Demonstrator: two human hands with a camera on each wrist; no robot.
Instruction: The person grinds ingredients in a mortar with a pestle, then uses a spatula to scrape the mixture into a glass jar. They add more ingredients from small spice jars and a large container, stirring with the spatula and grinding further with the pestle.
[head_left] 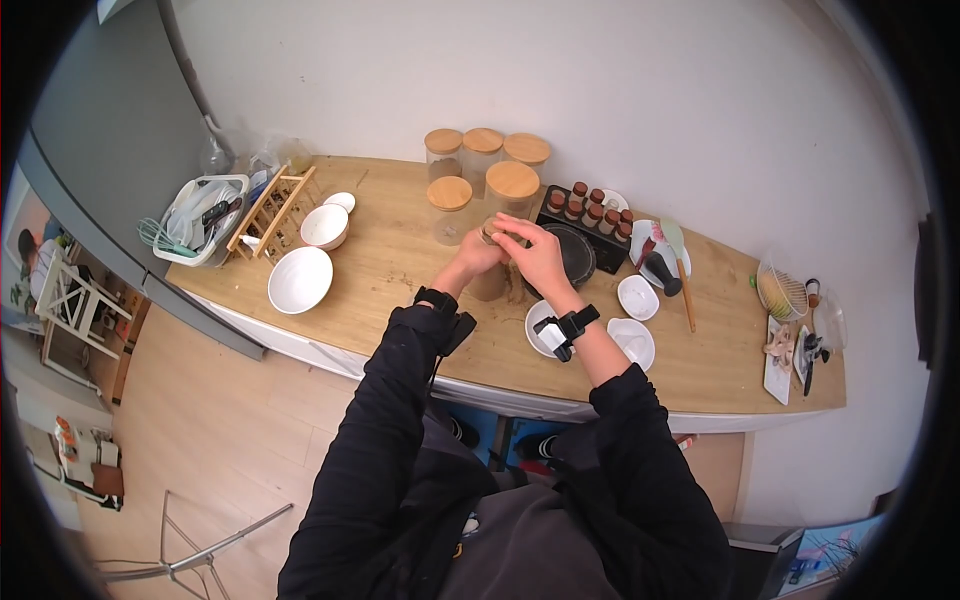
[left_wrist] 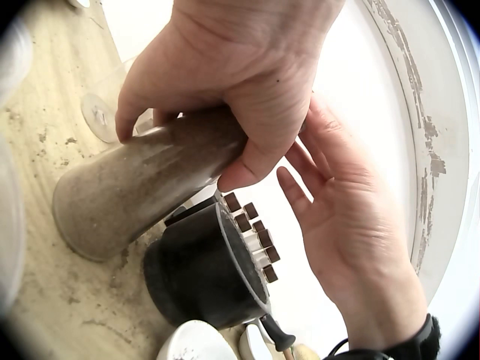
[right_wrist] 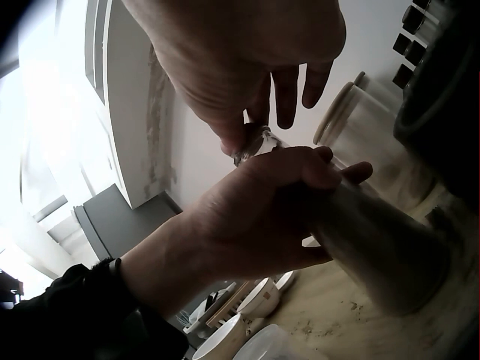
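My left hand (head_left: 470, 260) grips a tall clear jar (left_wrist: 127, 187) near its top, thumb on one side and fingers on the other. Grey-brown contents fill the jar, which stands on the counter (head_left: 390, 290). At its mouth, my right hand (head_left: 540, 258) pinches the lid (right_wrist: 260, 144) between thumb and fingertips; most of the lid is hidden by the hands. In the right wrist view the other right-hand fingers point down past it. Behind the hands stand several jars with wooden lids (head_left: 512, 182). A black pot (left_wrist: 199, 266) sits just right of the held jar.
A rack of small brown-capped spice bottles (head_left: 590, 215) stands behind the pot. White bowls (head_left: 300, 280) are at the left, beside a wooden rack (head_left: 272, 215) and a white basket of utensils (head_left: 205, 220). Small white dishes (head_left: 637, 297), a spatula (head_left: 686, 280) and a plate lie rightward.
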